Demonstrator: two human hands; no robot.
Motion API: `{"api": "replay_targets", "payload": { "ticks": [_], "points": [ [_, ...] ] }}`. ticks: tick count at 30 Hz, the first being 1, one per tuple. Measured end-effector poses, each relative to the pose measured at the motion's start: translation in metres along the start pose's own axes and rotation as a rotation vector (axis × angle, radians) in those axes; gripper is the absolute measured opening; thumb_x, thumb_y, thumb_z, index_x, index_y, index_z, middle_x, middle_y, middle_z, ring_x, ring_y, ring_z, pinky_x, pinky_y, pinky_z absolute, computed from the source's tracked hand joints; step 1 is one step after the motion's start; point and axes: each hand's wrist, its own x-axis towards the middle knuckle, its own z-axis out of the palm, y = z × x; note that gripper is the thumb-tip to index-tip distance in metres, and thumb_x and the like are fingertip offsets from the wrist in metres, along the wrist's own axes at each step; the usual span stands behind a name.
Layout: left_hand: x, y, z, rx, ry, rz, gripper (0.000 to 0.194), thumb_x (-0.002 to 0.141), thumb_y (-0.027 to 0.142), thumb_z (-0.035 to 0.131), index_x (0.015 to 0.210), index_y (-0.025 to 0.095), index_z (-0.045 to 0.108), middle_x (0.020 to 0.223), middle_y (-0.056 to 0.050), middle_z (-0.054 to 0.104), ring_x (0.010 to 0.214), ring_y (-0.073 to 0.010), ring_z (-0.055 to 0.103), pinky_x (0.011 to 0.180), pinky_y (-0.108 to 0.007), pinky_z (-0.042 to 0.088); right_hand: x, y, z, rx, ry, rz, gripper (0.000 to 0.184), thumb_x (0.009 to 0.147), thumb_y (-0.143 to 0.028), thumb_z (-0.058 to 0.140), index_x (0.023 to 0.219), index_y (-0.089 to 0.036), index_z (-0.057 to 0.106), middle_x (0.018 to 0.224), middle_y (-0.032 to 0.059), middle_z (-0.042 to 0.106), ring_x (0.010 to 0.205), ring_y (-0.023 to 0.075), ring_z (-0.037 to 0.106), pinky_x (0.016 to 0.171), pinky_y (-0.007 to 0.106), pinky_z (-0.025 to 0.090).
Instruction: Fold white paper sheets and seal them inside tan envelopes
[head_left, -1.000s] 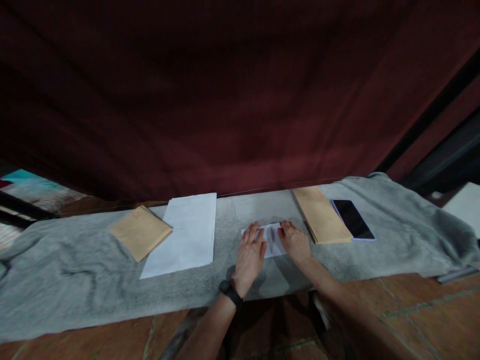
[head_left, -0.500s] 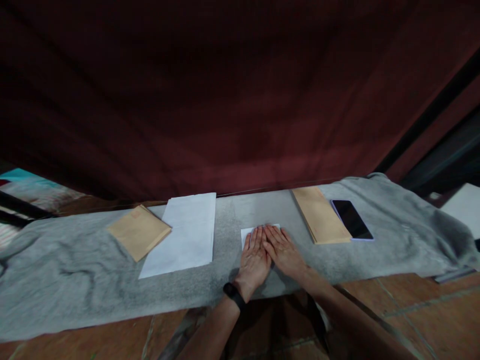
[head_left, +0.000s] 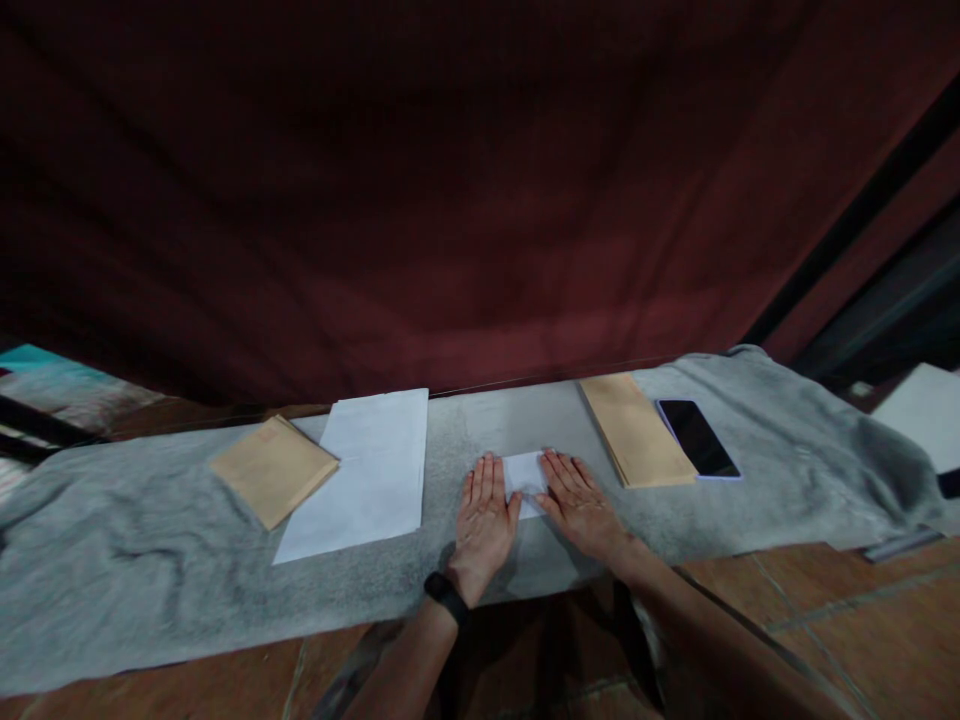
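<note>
A small white piece of paper (head_left: pixel 524 471), seemingly folded, lies on the grey cloth between my two hands. My left hand (head_left: pixel 484 510), with a black band on its wrist, rests flat on the paper's left side, fingers stretched forward. Over the right side lies my right hand (head_left: pixel 581 503), also flat, its fingers extended. Both thumbs point inward over the paper. The hands cover its left and right edges.
Grey cloth (head_left: pixel 187 560) covers the long bench. To the left are white sheets (head_left: pixel 375 470) and brown envelopes (head_left: pixel 276 470) overlapping their edge. More brown envelopes (head_left: pixel 637 430) lie at right, beside a phone (head_left: pixel 699 438). A dark red curtain (head_left: pixel 480 250) hangs behind.
My hands have slid apart from the paper's middle, the left one leftward and the right one slightly rightward. The paper's centre now shows between them.
</note>
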Motion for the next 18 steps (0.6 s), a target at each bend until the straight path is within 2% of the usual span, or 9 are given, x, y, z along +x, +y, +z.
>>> {"api": "replay_targets", "payload": {
  "ticks": [3, 9, 18],
  "points": [
    [0.0, 0.0, -0.002, 0.005, -0.01, -0.004, 0.064, 0.102, 0.043, 0.033, 0.153, 0.004, 0.033, 0.161, -0.022, 0.031, 0.151, -0.0302, 0.026, 0.123, -0.05, 0.026, -0.006, 0.005, -0.004, 0.011, -0.005, -0.017, 0.06, 0.106, -0.043, 0.036, 0.156, -0.013, 0.031, 0.161, 0.0138, 0.033, 0.149, 0.0248, 0.032, 0.123, 0.047, 0.026],
    [-0.001, 0.001, -0.005, -0.001, -0.003, -0.002, 0.074, 0.1, 0.055, 0.036, 0.153, 0.005, 0.033, 0.161, -0.022, 0.031, 0.151, -0.0312, 0.026, 0.122, -0.051, 0.025, -0.018, 0.011, -0.013, 0.031, -0.024, -0.064, 0.062, 0.105, -0.044, 0.037, 0.158, -0.012, 0.027, 0.16, 0.0148, 0.034, 0.148, 0.0245, 0.033, 0.122, 0.048, 0.026],
    [0.0, 0.003, -0.008, 0.077, -0.036, -0.008, 0.085, 0.097, 0.068, 0.032, 0.154, 0.005, 0.033, 0.161, -0.021, 0.03, 0.151, -0.0311, 0.026, 0.122, -0.049, 0.026, -0.039, 0.019, -0.019, 0.07, -0.059, -0.141, 0.07, 0.103, -0.047, 0.043, 0.161, -0.018, 0.015, 0.161, 0.0127, 0.032, 0.148, 0.0242, 0.033, 0.123, 0.049, 0.025]
  ]
}}
